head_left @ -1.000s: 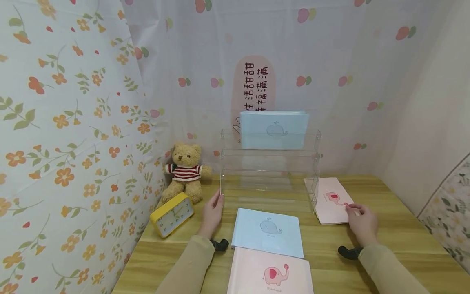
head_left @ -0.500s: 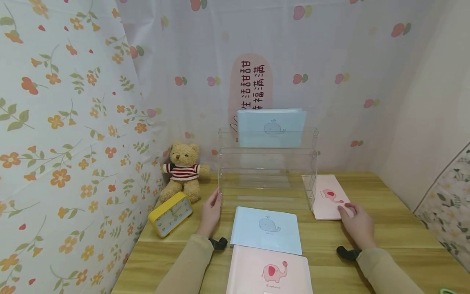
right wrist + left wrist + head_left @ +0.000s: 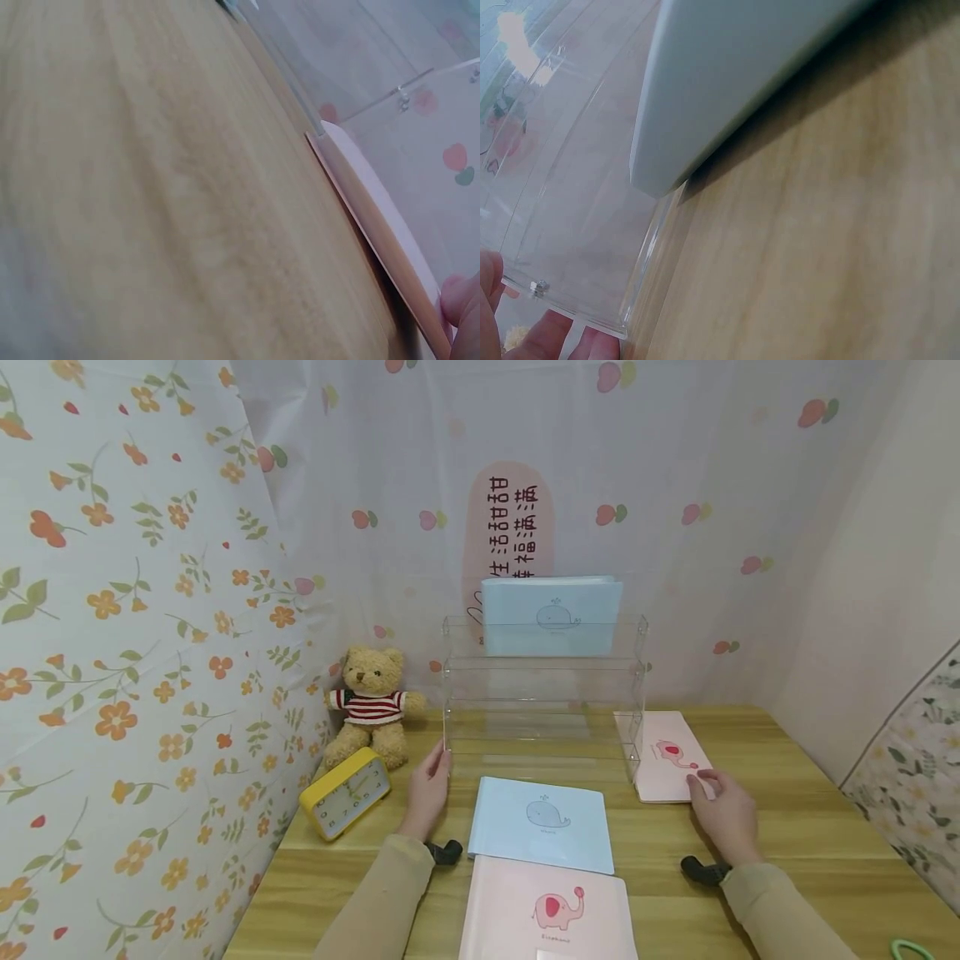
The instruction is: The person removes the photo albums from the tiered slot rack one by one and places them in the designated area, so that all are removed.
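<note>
My left hand [image 3: 429, 789] grips the lower left side edge of a clear acrylic tiered rack [image 3: 472, 681]. In the left wrist view, fingertips [image 3: 544, 341] show behind the transparent panel, the thumb on the other side. My right hand [image 3: 726, 814] pinches the near right corner of a pink elephant-print notebook [image 3: 667, 735] lying beside the rack's right side. The thumb [image 3: 456, 296] presses on its cover; the other fingers are mostly hidden. A blue whale-print notebook [image 3: 517, 602] stands in the rack's top tier. Another blue notebook [image 3: 498, 827] lies flat before the rack, against a pink elephant notebook [image 3: 502, 902].
A teddy bear [image 3: 375, 706] in a striped shirt sits left of the rack, behind a yellow alarm clock [image 3: 330, 785]. Part of a green ring [image 3: 909, 942] shows at the bottom right. Patterned curtains [image 3: 390, 510] enclose the wooden table [image 3: 780, 777].
The head view has shifted slightly, bringing the green ring into sight. My right hand has slid a little left and nearer along the pink notebook's corner, uncovering the elephant's ball. My left hand keeps its grip.
</note>
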Action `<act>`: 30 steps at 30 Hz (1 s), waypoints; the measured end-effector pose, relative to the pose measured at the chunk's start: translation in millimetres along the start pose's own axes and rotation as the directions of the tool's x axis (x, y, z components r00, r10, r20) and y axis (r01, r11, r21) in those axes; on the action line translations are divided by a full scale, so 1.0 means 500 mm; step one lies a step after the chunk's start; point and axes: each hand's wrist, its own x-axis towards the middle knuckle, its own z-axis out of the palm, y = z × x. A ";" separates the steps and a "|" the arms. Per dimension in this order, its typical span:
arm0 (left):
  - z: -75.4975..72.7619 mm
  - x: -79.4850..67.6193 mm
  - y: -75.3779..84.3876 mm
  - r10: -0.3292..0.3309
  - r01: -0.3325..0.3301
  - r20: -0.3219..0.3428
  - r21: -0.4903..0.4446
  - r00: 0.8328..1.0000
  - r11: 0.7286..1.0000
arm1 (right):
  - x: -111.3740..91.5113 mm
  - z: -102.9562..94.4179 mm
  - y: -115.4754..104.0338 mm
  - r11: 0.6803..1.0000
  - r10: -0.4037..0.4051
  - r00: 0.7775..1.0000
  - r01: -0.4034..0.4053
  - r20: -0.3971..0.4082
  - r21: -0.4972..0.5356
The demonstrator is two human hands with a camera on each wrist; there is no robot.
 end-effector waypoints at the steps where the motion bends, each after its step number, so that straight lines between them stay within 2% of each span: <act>1: -0.001 0.000 0.001 0.001 -0.001 0.001 -0.002 1.000 1.000 | 0.000 0.001 0.000 1.000 -0.008 1.000 0.008 -0.006 -0.001; 11: 0.001 -0.001 0.000 0.023 -0.023 -0.016 0.005 1.000 1.000 | -0.001 0.010 0.000 1.000 -0.022 0.999 0.022 -0.030 -0.017; 21: 0.002 -0.003 -0.001 0.007 -0.006 -0.021 0.021 1.000 1.000 | -0.007 0.006 -0.003 0.999 -0.030 0.999 0.030 -0.027 -0.014; 30: 0.001 -0.003 0.003 0.036 -0.035 -0.029 0.016 0.999 0.999 | -0.008 0.005 -0.009 1.000 -0.029 0.999 0.029 -0.046 -0.008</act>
